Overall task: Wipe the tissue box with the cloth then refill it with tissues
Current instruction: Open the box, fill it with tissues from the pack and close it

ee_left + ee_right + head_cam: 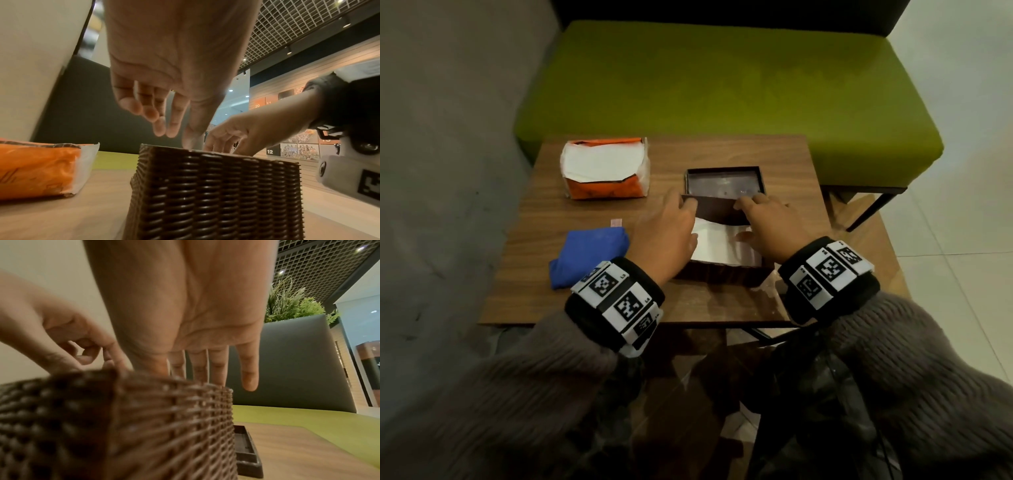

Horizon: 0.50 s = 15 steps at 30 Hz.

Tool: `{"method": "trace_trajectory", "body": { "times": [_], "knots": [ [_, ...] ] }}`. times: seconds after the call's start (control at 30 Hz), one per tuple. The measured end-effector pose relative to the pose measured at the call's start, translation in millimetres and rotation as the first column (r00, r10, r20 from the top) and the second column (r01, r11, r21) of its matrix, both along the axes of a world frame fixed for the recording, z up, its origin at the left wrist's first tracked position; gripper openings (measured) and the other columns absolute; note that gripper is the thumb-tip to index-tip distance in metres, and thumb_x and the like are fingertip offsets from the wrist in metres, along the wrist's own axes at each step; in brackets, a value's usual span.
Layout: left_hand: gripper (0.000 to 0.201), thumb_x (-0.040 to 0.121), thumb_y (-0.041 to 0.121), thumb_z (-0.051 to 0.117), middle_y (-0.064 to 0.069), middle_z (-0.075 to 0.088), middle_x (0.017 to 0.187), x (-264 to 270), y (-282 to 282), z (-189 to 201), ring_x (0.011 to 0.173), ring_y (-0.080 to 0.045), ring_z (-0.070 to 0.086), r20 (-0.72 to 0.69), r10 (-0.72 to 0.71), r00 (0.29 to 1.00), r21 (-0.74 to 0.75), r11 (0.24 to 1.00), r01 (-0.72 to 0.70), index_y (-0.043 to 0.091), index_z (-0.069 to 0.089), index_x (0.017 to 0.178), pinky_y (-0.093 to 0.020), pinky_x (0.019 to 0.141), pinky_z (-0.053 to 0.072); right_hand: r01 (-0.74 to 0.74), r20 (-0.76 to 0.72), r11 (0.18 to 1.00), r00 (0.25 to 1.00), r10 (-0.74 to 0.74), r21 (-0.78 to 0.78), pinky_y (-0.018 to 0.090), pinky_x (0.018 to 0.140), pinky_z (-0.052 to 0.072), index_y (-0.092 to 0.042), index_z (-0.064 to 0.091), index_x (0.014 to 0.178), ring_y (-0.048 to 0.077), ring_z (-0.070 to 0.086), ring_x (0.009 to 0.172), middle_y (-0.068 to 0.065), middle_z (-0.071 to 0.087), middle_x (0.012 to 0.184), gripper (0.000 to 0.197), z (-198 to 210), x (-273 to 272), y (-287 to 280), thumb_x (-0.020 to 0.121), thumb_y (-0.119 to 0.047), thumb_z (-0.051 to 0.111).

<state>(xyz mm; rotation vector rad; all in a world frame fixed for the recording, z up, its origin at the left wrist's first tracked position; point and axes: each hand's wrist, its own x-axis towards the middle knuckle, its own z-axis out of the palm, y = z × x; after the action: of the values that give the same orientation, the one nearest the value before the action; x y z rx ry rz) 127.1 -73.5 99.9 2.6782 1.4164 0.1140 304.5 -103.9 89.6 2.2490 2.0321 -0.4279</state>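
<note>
A brown woven tissue box (722, 274) stands open at the middle of the wooden table (599, 308), with white tissues (717, 243) lying inside. My left hand (671, 233) reaches over its left side and my right hand (763, 222) over its right side. Both thumbs touch the tissues, and the fingers stretch across to the far rim. In the wrist views the box (216, 194) (144, 418) fills the foreground, with the left hand's (164, 81) fingers loosely bent and the right hand's (195, 313) fingers straight. A folded blue cloth (589, 257) lies left of the box.
The box's dark lid (724, 181) lies upside down just beyond the box. An opened orange tissue pack (606, 168) sits at the table's far left. A green bench (722, 85) runs behind the table, and a grey wall stands to the left.
</note>
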Motion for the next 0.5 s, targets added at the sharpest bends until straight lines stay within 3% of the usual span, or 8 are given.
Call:
{"method": "trace_trajectory", "body": {
  "times": [0.13, 0.2, 0.3, 0.4, 0.5],
  "knots": [
    [0.021, 0.093, 0.027, 0.05, 0.006, 0.053, 0.115, -1.5, 2.9, 1.8, 0.116, -0.018, 0.038, -0.038, -0.17, 0.985, -0.062, 0.984, 0.168, 0.026, 0.058, 0.112, -0.035, 0.088, 0.029, -0.029, -0.053, 0.993, 0.998, 0.036, 0.116, 0.044, 0.092, 0.046, -0.011, 0.056, 0.124, 0.033, 0.054, 0.115, 0.012, 0.057, 0.124, 0.035, 2.6, -3.0, -9.4, 0.091, -0.02, 0.066],
    [0.021, 0.095, 0.027, 0.044, 0.009, 0.057, 0.111, 1.5, 8.4, 0.7, 0.113, -0.016, 0.038, -0.109, -0.199, 0.974, -0.142, 0.973, 0.183, 0.027, 0.062, 0.106, -0.037, 0.086, 0.027, -0.081, -0.06, 0.997, 0.995, 0.082, 0.018, 0.04, 0.089, 0.049, -0.012, 0.063, 0.117, 0.03, 0.059, 0.111, 0.011, 0.062, 0.12, 0.025, 3.7, -11.5, -10.7, 0.092, -0.017, 0.063],
    [0.023, 0.095, 0.025, 0.044, 0.008, 0.061, 0.107, 7.3, 19.3, -6.0, 0.108, -0.016, 0.037, -0.247, -0.229, 0.942, -0.241, 0.956, 0.169, 0.027, 0.065, 0.103, -0.043, 0.089, 0.027, -0.106, -0.049, 0.982, 0.994, 0.099, -0.155, 0.038, 0.088, 0.051, -0.011, 0.066, 0.116, 0.032, 0.061, 0.108, 0.013, 0.064, 0.12, 0.025, -1.2, -20.9, -7.0, 0.093, -0.012, 0.056],
    [0.022, 0.092, 0.032, 0.047, 0.005, 0.059, 0.112, 8.9, 28.7, -11.4, 0.112, -0.018, 0.036, -0.393, -0.282, 0.875, -0.263, 0.946, 0.187, 0.024, 0.063, 0.106, -0.049, 0.091, 0.029, -0.098, -0.018, 0.976, 0.995, 0.096, -0.195, 0.036, 0.085, 0.05, -0.01, 0.067, 0.113, 0.035, 0.062, 0.104, 0.014, 0.063, 0.118, 0.027, -6.9, -21.8, -2.8, 0.091, -0.015, 0.053],
    [0.037, 0.089, 0.043, 0.05, 0.005, 0.051, 0.127, 6.3, 34.7, -18.9, 0.126, -0.019, 0.03, -0.449, -0.297, 0.843, -0.24, 0.949, 0.207, 0.023, 0.058, 0.119, -0.056, 0.096, 0.027, -0.082, 0.009, 0.971, 0.996, 0.086, -0.223, 0.036, 0.082, 0.048, -0.009, 0.067, 0.111, 0.036, 0.062, 0.101, 0.015, 0.061, 0.116, 0.028, -7.3, -21.7, -0.1, 0.091, -0.02, 0.051]
  ]
}}
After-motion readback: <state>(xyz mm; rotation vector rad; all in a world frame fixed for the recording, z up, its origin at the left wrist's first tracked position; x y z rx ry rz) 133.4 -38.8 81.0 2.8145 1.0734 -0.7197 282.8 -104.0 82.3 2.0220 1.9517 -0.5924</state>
